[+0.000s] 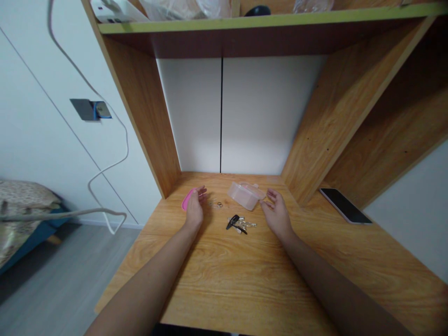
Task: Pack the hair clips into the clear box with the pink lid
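Observation:
My left hand is at the left of the desk with its fingers stretched out. It lies over the edge of a pink oval piece that looks like a lid; whether it touches it I cannot tell. Just right of those fingers lie several small rings, perhaps hair ties. My right hand is open, its fingers apart beside the right end of a translucent pinkish plastic box, which sits tilted at an angle. Between my hands, closer to me, is a small pile of black and metallic hair clips.
A phone or tablet with a dark screen lies at the right against the wooden partition. Overhead runs a shelf with a green edge, holding a power strip and plastic bags. A white cable hangs at the left.

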### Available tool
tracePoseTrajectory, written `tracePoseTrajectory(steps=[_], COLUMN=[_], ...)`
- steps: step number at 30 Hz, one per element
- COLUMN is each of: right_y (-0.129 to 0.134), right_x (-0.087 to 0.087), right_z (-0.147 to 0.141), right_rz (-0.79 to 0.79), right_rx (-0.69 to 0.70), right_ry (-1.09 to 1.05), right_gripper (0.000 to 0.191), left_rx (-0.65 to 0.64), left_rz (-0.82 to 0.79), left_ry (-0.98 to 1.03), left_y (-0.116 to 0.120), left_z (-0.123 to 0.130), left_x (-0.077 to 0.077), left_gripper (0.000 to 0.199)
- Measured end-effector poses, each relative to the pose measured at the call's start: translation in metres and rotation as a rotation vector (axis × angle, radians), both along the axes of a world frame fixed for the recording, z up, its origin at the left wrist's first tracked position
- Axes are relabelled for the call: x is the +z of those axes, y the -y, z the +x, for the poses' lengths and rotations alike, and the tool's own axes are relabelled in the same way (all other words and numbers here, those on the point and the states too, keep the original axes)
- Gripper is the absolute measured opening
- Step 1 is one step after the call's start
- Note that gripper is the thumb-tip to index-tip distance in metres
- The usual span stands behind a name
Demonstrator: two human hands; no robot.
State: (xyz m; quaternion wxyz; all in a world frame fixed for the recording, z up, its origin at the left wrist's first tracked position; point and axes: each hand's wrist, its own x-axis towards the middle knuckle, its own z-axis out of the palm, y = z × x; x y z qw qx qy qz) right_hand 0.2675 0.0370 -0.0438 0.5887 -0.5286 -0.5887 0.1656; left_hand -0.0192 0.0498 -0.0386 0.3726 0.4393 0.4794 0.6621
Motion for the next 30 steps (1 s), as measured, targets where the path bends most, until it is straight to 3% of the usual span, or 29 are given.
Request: tracePoseTrajectory(steps=[9,16,23,30], right_y=[0.001,0.002,0.006,0.012], right_x=[0.001,0.002,0.009,0.016], right_z=[0.000,-0.002,0.000,-0.004], right_rz=[-0.013,-0.029,-0.019,0.034], right_rx=[0.011,0.009,0.062,0.125], right_ry=[-0.016,-0.004,0.127,0.320], right_gripper=[0.053,0.053,0.039,0.038], left_rx=[-0.032,-0.065,-0.076,-0.110], left_rz=[0.046,0.097,0.139,0.130], left_ry=[0.024,-0.072,-0.407,-0.954], left_y=[0.001,0.007,0.014,0.023], left_z=[0.002,0.005,0.003,0.006], left_x=[0.000,0.001,0.005,0.014], left_gripper=[0.064,0.064,0.035,0.054])
